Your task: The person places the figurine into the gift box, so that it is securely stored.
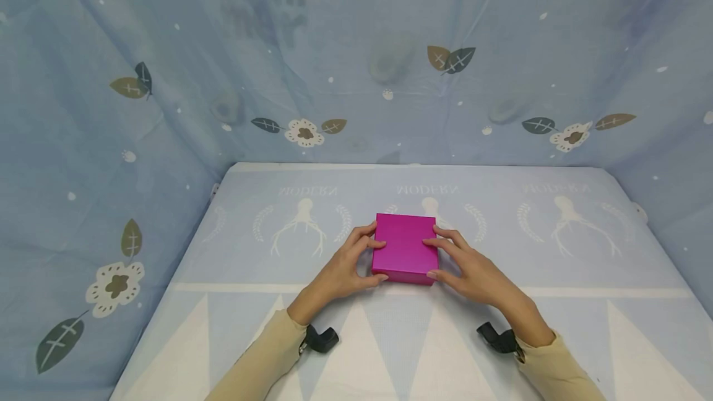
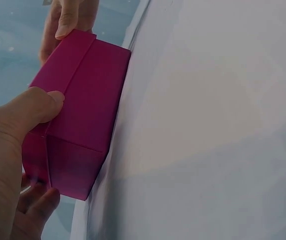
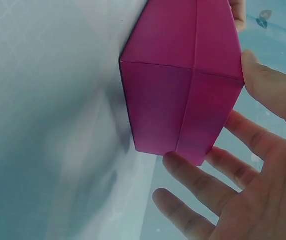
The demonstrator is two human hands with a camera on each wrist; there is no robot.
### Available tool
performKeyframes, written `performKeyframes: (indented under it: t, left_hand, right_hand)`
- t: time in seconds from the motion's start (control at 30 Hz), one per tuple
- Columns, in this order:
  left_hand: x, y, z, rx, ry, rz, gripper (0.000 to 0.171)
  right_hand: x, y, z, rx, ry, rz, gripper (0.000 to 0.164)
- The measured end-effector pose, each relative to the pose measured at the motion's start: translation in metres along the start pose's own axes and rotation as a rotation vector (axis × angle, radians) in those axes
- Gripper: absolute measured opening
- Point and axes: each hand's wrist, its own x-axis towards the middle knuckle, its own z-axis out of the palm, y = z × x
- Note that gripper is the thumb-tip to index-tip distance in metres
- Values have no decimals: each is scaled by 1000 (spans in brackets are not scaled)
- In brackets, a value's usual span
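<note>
A closed magenta box (image 1: pixel 405 243) lies flat on the table in front of me. Its lid (image 2: pixel 65 67) fits over the body (image 2: pixel 90 95), and a thin seam runs around the sides. My left hand (image 1: pixel 346 268) holds the box's left side, thumb at the near face and fingers toward the far end. From the right, my right hand (image 1: pixel 470 268) spans the box, its thumb at the near right corner and its fingers reaching along the lid toward the far corner. In the right wrist view, some fingertips (image 3: pixel 172 160) sit by the far lower edge. The box's contents are hidden.
A pale blue and white patterned cloth (image 1: pixel 367 351) covers the table. Blue curtains (image 1: pixel 356 67) with leaves and flowers hang behind and at both sides. Each wrist wears a black camera mount (image 1: pixel 322 339).
</note>
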Motion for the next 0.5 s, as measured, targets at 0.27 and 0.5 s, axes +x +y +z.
performKeyframes:
  t: [0.27,0.5]
  left_hand:
    - [1,-1,0,4,-29,-21,57]
    - [0,1,-19,71,-117,-77,69]
  right_hand:
    - [-1,0,-3,6,-20,3,59]
    - [-6,4,-4,10,-16,-10,61]
